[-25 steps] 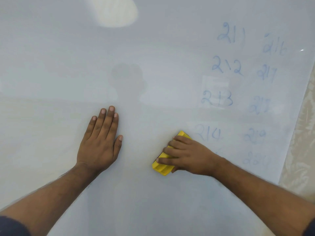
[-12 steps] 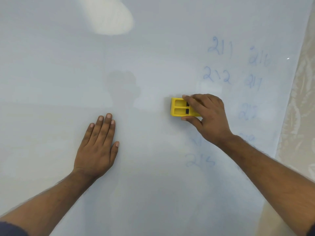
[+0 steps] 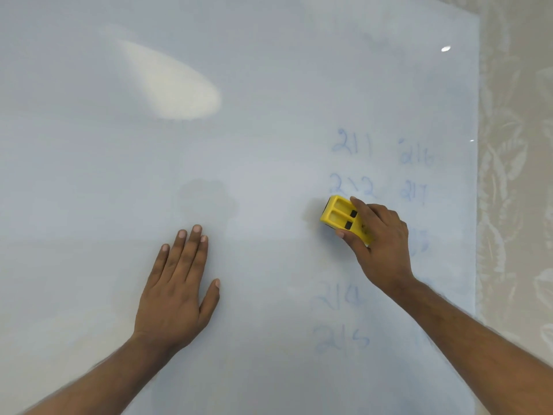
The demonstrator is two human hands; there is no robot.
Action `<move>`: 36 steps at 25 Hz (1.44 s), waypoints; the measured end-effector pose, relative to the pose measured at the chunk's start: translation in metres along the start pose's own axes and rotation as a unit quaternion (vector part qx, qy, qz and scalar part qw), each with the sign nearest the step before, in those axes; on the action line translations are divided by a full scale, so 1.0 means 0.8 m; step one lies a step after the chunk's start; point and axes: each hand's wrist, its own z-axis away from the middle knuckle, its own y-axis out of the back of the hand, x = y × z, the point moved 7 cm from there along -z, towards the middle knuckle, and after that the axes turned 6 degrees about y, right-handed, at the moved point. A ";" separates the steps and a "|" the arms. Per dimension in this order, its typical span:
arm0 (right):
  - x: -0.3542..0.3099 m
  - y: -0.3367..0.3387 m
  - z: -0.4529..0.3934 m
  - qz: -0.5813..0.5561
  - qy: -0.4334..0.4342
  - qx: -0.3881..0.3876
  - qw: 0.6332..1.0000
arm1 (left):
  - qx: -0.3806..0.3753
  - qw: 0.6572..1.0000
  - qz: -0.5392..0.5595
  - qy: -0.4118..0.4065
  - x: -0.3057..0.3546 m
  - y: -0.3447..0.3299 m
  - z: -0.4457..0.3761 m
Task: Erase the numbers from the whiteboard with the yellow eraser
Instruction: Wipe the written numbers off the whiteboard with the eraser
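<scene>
The whiteboard (image 3: 239,70) fills most of the view. Faint blue numbers (image 3: 353,145) stand in two columns on its right part, from 211 down to 215 and from 216 downward; some are smeared. My right hand (image 3: 380,244) grips the yellow eraser (image 3: 338,215) and presses it on the board just below the 212, where the third row is hidden or wiped. My left hand (image 3: 179,289) lies flat on the board with fingers spread, well left of the numbers, holding nothing.
The board's right edge (image 3: 477,175) runs top to bottom, with a pale leaf-patterned wall (image 3: 514,175) beyond it. A bright light reflection (image 3: 179,91) shows on the upper left of the board.
My right hand has carried the eraser from low on the board up into the left column and now tilts it beneath the 212. My left hand stays flat.
</scene>
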 end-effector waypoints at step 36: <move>0.068 -0.014 -0.118 0.021 0.059 0.094 0.994 | 0.107 0.990 -0.080 -0.036 0.133 -0.014 -0.239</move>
